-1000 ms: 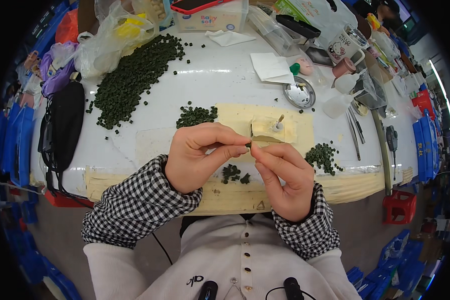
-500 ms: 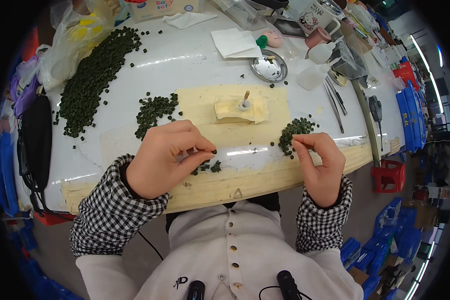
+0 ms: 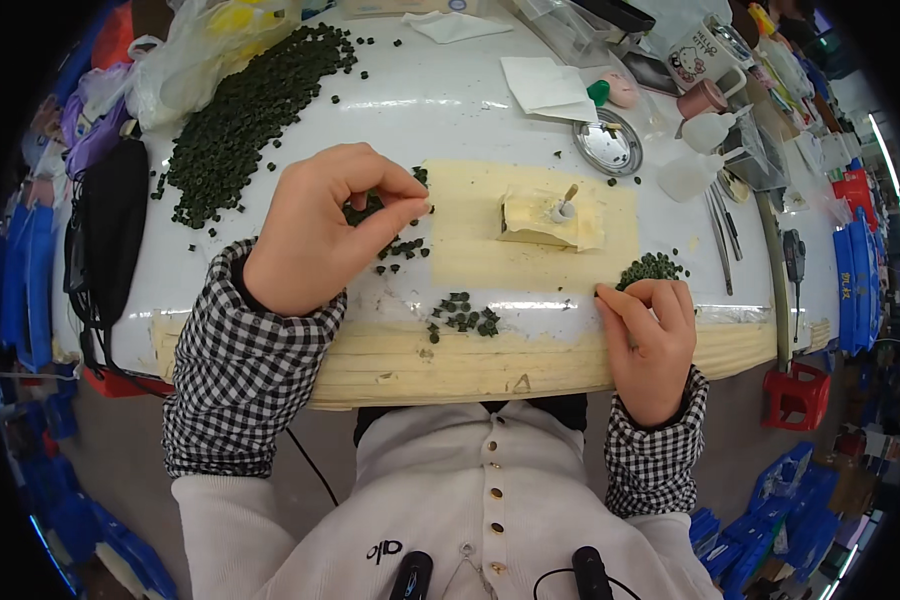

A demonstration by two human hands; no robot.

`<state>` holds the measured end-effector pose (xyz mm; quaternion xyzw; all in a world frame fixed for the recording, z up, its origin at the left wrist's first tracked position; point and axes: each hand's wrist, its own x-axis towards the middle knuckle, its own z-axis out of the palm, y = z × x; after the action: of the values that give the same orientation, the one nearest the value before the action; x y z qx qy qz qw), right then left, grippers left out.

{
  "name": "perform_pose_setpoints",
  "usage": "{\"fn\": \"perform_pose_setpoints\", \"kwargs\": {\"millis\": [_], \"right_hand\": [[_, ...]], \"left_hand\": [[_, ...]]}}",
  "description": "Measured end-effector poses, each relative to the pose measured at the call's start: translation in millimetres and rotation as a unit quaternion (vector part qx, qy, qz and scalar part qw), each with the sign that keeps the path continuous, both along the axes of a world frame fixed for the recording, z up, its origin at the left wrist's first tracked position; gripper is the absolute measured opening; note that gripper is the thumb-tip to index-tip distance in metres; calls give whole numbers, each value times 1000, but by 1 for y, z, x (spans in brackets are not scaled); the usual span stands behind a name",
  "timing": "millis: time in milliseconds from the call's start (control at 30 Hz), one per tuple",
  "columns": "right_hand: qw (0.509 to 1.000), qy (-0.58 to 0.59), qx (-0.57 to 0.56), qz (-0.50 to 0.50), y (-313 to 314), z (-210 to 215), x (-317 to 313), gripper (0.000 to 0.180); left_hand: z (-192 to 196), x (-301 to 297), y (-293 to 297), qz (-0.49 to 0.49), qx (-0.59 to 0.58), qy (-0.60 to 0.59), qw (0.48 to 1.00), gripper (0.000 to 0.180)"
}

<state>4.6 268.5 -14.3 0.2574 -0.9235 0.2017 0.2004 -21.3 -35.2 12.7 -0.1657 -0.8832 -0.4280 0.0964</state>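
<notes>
Left hand (image 3: pixel 320 235): I see it pinched closed, thumb to forefinger, above the small pile of dark green beads (image 3: pixel 385 228); what it grips is too small to tell.
Right hand (image 3: pixel 650 335): curled, fingertips touching the right bead pile (image 3: pixel 650 268) near the desk (image 3: pixel 270 290) edge.
Step advice: I would pick 1 bead only and keep the wrist low.
Peg (image 3: pixel 566 200): stands in the yellow block (image 3: pixel 540 220), long axis tilted up and right.

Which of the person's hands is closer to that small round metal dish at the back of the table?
The right hand, though neither touches it. The metal dish lies beyond it, up the table; the left hand is farther, off to the dish's left.
</notes>
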Motion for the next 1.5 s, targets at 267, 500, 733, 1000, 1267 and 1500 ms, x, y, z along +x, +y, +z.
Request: {"fn": "perform_pose_setpoints", "kwargs": {"millis": [267, 500, 733, 1000, 1267, 1500], "right_hand": [[999, 19, 21, 17, -3, -1, 1, 19], [991, -50, -118, 46, -7, 1, 0, 18], [944, -149, -272, 109, -33, 21, 4, 19], [836, -300, -425, 173, -57, 17, -6, 24], [833, -305, -418, 197, -54, 8, -12, 23], [773, -380, -478, 175, -56, 7, -7, 22]], "left_hand": [[-3, 9, 1, -57, -124, -19, 990, 15], [-14, 10, 7, -60, -156, 25, 986, 12], [-3, 22, 27, -89, 210, -217, 949, 8], [-4, 23, 31, -128, 399, -324, 848, 13], [-6, 23, 33, -120, 422, -311, 843, 16], [-10, 24, 32, -122, 426, -315, 839, 17]]}}
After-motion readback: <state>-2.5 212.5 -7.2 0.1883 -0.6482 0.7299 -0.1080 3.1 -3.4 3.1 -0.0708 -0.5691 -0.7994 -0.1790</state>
